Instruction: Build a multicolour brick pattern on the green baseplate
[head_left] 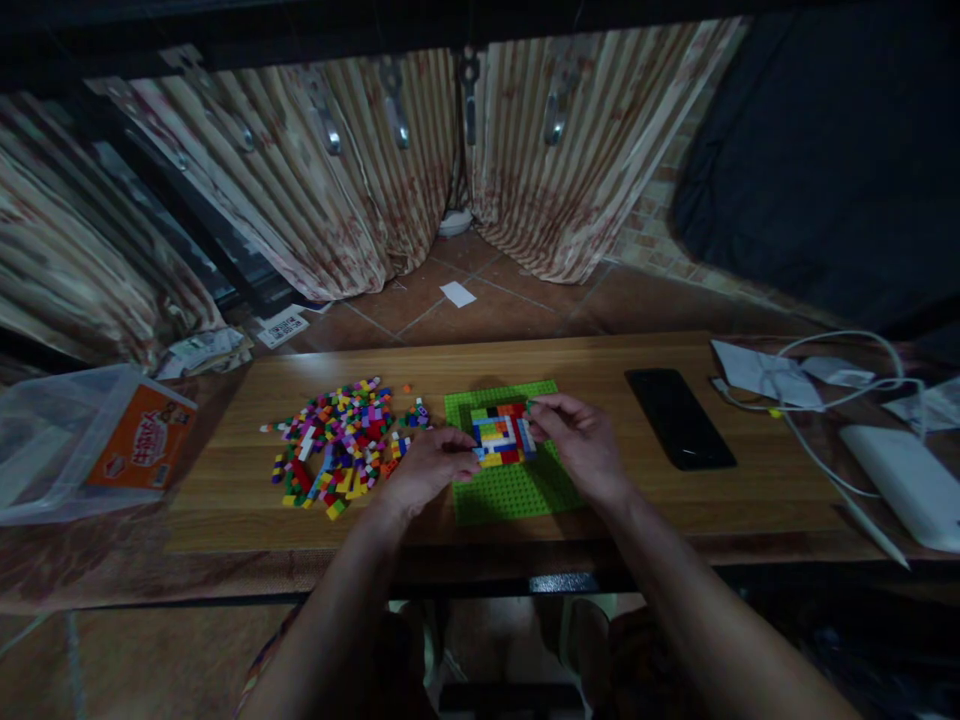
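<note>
A flat build of multicoloured toy bricks [501, 436] is over the upper part of a green studded baseplate [517, 500]. Whether it is pressed onto the plate or a little above it, I cannot tell. At the build's left edge, my left hand [431, 463] has its thumb and fingers closed on the bricks. My right hand [581, 440] is pinched at the upper right corner, where a small green toy brick [529, 405] shows at the fingertips. Left of the plate spreads a pile of loose toy bricks [349, 430] in many colours.
The wooden board [465, 363] carries a black phone [679, 418] on the right. Beyond it lie a white cable [847, 405], papers and a white power bank-like box [904, 485]. A clear plastic bin [56, 440] with an orange label stands far left. Striped curtains [405, 180] hang behind.
</note>
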